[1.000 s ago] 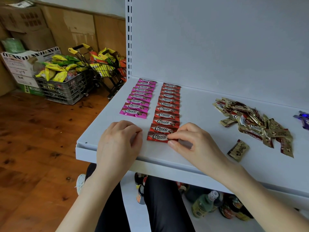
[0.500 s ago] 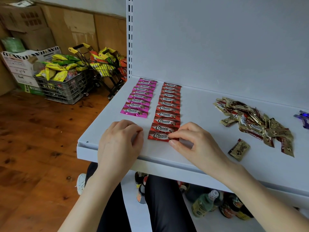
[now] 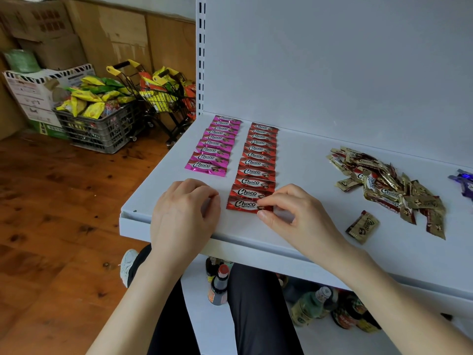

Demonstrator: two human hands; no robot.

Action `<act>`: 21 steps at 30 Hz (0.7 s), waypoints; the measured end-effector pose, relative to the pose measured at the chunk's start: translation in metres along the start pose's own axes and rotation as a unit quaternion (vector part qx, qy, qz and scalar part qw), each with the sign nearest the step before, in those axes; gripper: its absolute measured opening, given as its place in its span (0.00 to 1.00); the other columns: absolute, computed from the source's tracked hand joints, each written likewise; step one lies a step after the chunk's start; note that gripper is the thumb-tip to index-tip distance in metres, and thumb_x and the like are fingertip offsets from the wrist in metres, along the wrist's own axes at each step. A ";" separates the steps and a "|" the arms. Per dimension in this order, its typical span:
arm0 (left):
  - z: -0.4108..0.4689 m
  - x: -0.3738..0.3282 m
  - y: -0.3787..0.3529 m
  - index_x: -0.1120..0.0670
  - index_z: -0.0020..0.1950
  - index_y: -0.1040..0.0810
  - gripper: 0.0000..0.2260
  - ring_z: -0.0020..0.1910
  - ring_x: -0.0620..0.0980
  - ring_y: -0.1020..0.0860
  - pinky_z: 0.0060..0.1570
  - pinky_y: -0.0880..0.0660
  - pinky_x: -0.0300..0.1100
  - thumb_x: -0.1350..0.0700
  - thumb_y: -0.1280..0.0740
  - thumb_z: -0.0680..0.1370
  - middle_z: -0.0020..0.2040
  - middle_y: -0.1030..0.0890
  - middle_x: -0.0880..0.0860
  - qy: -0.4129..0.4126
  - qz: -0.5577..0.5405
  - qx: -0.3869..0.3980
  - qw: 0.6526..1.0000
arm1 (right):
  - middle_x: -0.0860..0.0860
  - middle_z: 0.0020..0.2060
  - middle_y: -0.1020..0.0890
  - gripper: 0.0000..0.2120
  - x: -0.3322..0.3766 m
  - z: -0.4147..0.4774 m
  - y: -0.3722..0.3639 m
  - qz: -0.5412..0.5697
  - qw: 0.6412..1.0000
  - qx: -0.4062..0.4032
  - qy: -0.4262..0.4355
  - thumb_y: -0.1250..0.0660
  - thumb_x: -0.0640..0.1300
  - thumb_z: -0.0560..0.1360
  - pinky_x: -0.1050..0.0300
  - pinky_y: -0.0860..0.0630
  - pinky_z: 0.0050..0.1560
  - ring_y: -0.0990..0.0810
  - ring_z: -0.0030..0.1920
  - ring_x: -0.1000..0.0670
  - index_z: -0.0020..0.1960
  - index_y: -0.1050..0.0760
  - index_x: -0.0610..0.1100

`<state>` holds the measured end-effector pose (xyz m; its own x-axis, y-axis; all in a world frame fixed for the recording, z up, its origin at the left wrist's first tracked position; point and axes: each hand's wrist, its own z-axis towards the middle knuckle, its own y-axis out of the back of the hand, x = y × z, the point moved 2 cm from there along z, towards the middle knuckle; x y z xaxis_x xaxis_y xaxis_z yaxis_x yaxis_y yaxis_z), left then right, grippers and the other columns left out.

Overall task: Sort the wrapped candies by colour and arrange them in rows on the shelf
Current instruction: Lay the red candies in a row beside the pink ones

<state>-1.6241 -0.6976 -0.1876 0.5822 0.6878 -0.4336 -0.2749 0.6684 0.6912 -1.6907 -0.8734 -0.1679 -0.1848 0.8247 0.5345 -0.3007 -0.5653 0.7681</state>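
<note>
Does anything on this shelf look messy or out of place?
Yes: the gold candies lie in a jumbled heap, unlike the neat pink row and red row, and one stray gold candy sits apart, tilted.

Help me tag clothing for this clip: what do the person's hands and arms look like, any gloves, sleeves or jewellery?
Both the left hand and the right hand are bare: no gloves, rings or watch show. The left forearm and right forearm are bare too, with no sleeve in view down to the frame's edge.
</note>
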 end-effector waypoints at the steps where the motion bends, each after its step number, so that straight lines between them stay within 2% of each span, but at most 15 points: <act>1: 0.000 -0.001 0.000 0.58 0.42 0.17 0.02 0.40 0.55 0.21 0.35 0.29 0.41 0.60 0.27 0.70 0.41 0.18 0.55 0.001 0.001 -0.002 1.000 | 0.63 0.43 0.28 0.10 -0.001 0.000 0.000 -0.002 1.000 -0.003 0.005 0.31 0.45 0.72 0.73 0.30 0.49 0.27 0.46 0.65 0.52 0.20 0.44; 5: -0.001 -0.001 0.001 0.58 0.41 0.17 0.02 0.39 0.54 0.21 0.36 0.28 0.41 0.61 0.26 0.70 0.41 0.18 0.55 0.001 -0.001 -0.005 1.000 | 0.64 0.43 0.29 0.15 -0.002 0.000 -0.001 0.003 1.000 -0.013 0.007 0.34 0.50 0.70 0.72 0.30 0.48 0.27 0.45 0.65 0.53 0.21 0.44; 9: -0.001 0.001 0.000 0.58 0.42 0.17 0.04 0.40 0.55 0.21 0.36 0.25 0.44 0.58 0.30 0.72 0.42 0.17 0.55 -0.001 -0.006 -0.007 1.000 | 0.61 0.43 0.26 0.11 -0.001 -0.001 0.004 0.022 0.999 -0.044 -0.002 0.34 0.48 0.70 0.75 0.32 0.45 0.27 0.45 0.62 0.50 0.21 0.44; 12: 0.000 0.001 0.002 0.58 0.42 0.16 0.06 0.41 0.55 0.21 0.37 0.26 0.42 0.57 0.32 0.73 0.42 0.17 0.55 -0.009 -0.004 -0.010 1.000 | 0.58 0.43 0.25 0.08 -0.002 0.001 0.013 0.008 0.999 -0.038 -0.003 0.33 0.46 0.72 0.77 0.35 0.45 0.27 0.45 0.60 0.48 0.21 0.45; 17: -0.001 0.000 0.003 0.60 0.42 0.17 0.04 0.41 0.56 0.21 0.38 0.29 0.42 0.60 0.29 0.73 0.42 0.17 0.56 -0.003 0.000 -0.015 1.000 | 0.60 0.42 0.27 0.04 -0.019 0.000 0.044 -0.048 0.998 -0.014 -0.024 0.32 0.42 0.73 0.78 0.36 0.45 0.27 0.44 0.63 0.48 0.21 0.46; 21: -0.001 -0.003 0.003 0.61 0.44 0.17 0.04 0.42 0.59 0.21 0.40 0.26 0.46 0.61 0.29 0.73 0.44 0.18 0.59 0.003 -0.015 -0.020 1.000 | 0.62 0.42 0.28 0.03 -0.043 -0.018 0.069 -0.082 0.995 -0.006 -0.050 0.34 0.43 0.74 0.74 0.36 0.44 0.28 0.45 0.67 0.46 0.23 0.51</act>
<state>-1.6275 -0.6973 -0.1849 0.5866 0.6690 -0.4565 -0.2885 0.6993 0.6540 -1.7200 -0.9481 -0.1441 -0.0378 0.8998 0.4346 -0.3302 -0.4217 0.8445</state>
